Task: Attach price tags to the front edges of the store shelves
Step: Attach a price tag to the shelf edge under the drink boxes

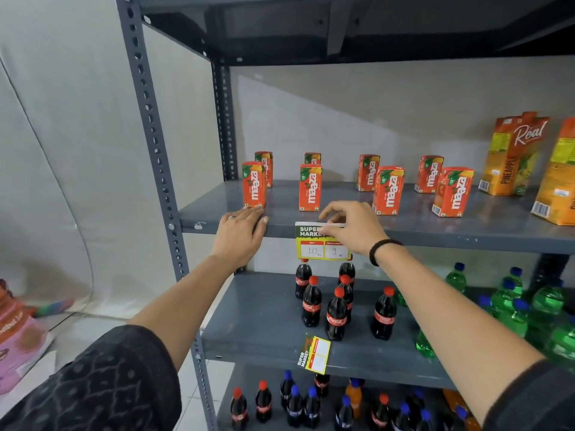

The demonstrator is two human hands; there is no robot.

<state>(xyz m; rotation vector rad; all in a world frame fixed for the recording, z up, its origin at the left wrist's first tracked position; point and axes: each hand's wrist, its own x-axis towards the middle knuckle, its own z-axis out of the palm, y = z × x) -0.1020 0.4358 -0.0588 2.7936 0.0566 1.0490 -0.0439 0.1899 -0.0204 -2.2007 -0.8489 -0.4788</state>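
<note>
right hand: fingers pinch the top of the price tag, pressing it to the shelf edge
left hand: flat and open, palm down on the same edge, holding nothing
price tag: hangs from the front edge of the juice shelf, reads 10 and 9
second tag: lies tilted at the front of the cola shelf
juice cartons: upright behind the hands
cola bottles: below the tag
</note>
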